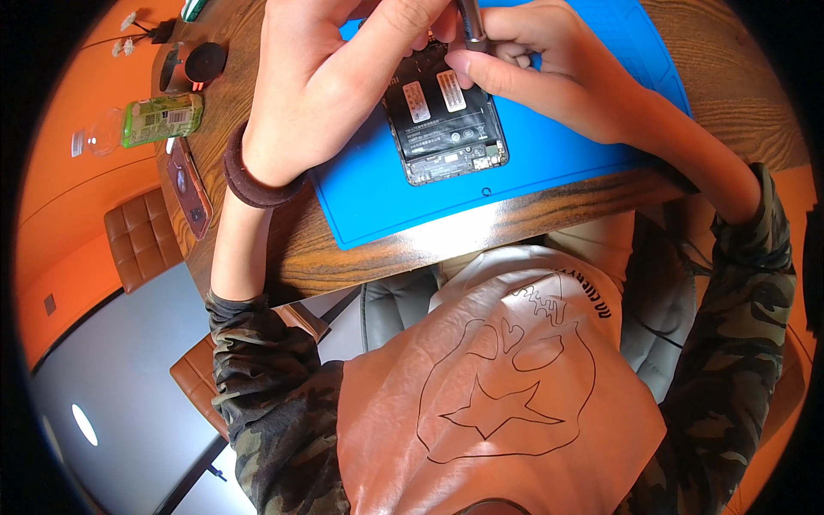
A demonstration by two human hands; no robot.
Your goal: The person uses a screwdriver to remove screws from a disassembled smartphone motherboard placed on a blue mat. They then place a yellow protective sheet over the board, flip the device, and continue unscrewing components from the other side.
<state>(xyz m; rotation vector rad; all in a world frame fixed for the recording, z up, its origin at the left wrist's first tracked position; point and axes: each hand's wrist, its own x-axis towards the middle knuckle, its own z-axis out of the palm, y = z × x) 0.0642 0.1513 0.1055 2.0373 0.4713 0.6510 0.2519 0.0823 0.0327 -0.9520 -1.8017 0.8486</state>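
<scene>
Right grip (562, 73) pinches shiny metal cylinder (471, 24) — left grip (322, 90), beside rectangular phone (433, 129), closure unclear.

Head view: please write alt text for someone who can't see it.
A person's left hand and right hand meet at a slim metallic tool over an opened phone on a blue mat. A bottle shows at far left.

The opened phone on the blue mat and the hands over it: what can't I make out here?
All in the head view:
Phone: its far end is mostly covered by the hands.
Left hand: most fingertips are hidden behind the hand itself or past the top edge.
Metal tool in the right hand: cut off by the top edge; its tip is not visible.
Phone's near end: parts too small to tell apart.
</scene>
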